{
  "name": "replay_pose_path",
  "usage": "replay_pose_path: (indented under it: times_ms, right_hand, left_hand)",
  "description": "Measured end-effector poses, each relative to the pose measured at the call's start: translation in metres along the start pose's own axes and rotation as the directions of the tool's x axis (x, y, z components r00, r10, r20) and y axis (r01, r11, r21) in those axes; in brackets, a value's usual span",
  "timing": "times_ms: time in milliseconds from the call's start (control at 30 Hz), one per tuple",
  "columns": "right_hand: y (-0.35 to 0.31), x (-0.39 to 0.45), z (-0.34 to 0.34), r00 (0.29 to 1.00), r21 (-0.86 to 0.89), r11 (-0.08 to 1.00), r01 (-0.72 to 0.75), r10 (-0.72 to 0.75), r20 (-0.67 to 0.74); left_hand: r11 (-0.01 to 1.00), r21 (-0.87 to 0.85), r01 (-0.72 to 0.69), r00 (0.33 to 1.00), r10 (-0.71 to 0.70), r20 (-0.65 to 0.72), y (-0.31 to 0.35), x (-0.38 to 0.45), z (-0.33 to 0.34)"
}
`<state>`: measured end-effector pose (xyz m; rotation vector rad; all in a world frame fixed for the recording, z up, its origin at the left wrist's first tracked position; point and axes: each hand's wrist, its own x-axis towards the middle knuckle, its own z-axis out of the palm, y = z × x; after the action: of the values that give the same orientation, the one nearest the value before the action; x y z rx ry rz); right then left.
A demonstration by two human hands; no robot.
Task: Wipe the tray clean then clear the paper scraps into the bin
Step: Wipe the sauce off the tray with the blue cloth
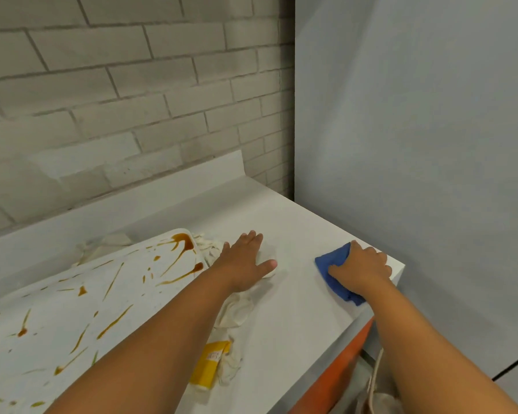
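Observation:
A white tray (72,300) streaked with brown sauce lies on the left of the white counter (299,300). Crumpled white paper scraps (237,312) lie along its right side, with more scraps (102,245) behind it and a yellow wrapper (210,364) near the front. My left hand (245,261) rests flat, fingers spread, on a white paper scrap (266,255) just right of the tray. My right hand (361,270) presses on a blue cloth (332,267) near the counter's right edge, fingers curled over it.
A white brick wall (132,100) rises behind the counter and a plain grey panel (416,130) stands at the right. The counter's right edge drops off to an orange cabinet front (341,372). A pale bag with a cord (377,395) sits below.

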<state>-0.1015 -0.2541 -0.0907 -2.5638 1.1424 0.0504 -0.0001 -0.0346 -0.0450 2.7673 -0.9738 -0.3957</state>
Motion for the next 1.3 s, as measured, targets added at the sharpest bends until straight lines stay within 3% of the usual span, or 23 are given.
replay_pose_path:
  times_ms: [133, 300, 367, 467, 533, 700, 833, 933, 1100, 1167, 1233, 1300]
  right_hand:
    - [0.005, -0.002, -0.008, 0.994, 0.117, 0.993, -0.029, 0.017, 0.107]
    - [-0.01, -0.023, -0.013, 0.978, 0.282, 0.936, 0.209, -0.207, -0.036]
    - [-0.026, -0.038, -0.016, 0.965, 0.425, 0.869, 0.252, -0.257, -0.046]
    - [-0.054, -0.054, -0.014, 0.959, 0.686, 0.701, 0.196, -0.282, 0.014]
    - [-0.076, -0.064, -0.008, 0.949, 0.766, 0.619, 0.174, -0.313, 0.038]
    - [-0.133, -0.101, 0.009, 0.87, 0.846, 0.515, 0.136, -0.471, 0.147]
    - [-0.174, -0.132, 0.014, 0.762, 0.89, 0.45, 0.076, -0.602, 0.239]
    - [-0.2, -0.153, 0.019, 0.712, 0.87, 0.45, 0.203, -0.677, 0.184]
    - [-0.245, -0.187, 0.025, 0.668, 0.734, 0.476, 0.485, -0.743, 0.04]
    - [-0.261, -0.202, 0.026, 0.606, 0.709, 0.454, 0.539, -0.794, 0.048]
    - [-0.276, -0.217, 0.027, 0.54, 0.712, 0.421, 0.562, -0.839, 0.07]
    - [-0.29, -0.231, 0.029, 0.486, 0.745, 0.378, 0.55, -0.87, 0.083]
  left_hand:
    - [0.995, -0.095, 0.009, 0.998, -0.016, -0.067, -0.019, -0.021, 0.0]
    - [0.957, -0.284, 0.055, 0.942, -0.144, -0.303, -0.062, -0.063, -0.003]
    - [0.937, -0.337, 0.095, 0.915, -0.216, -0.342, -0.081, -0.079, -0.007]
    - [0.904, -0.4, 0.149, 0.882, -0.304, -0.359, -0.111, -0.103, -0.018]
    - [0.894, -0.419, 0.156, 0.867, -0.327, -0.375, -0.13, -0.119, -0.023]
    - [0.867, -0.446, 0.22, 0.82, -0.412, -0.398, -0.175, -0.15, -0.03]
    - [0.85, -0.46, 0.256, 0.781, -0.463, -0.42, -0.205, -0.174, -0.031]
    - [0.838, -0.462, 0.29, 0.733, -0.505, -0.455, -0.23, -0.194, -0.026]
    - [0.75, -0.47, 0.465, 0.569, -0.66, -0.489, -0.263, -0.233, -0.017]
    - [0.768, -0.52, 0.374, 0.613, -0.626, -0.482, -0.268, -0.247, -0.016]
    - [0.765, -0.619, 0.177, 0.725, -0.527, -0.444, -0.265, -0.255, -0.019]
    - [0.63, -0.777, 0.004, 0.849, -0.413, -0.33, -0.256, -0.261, -0.027]
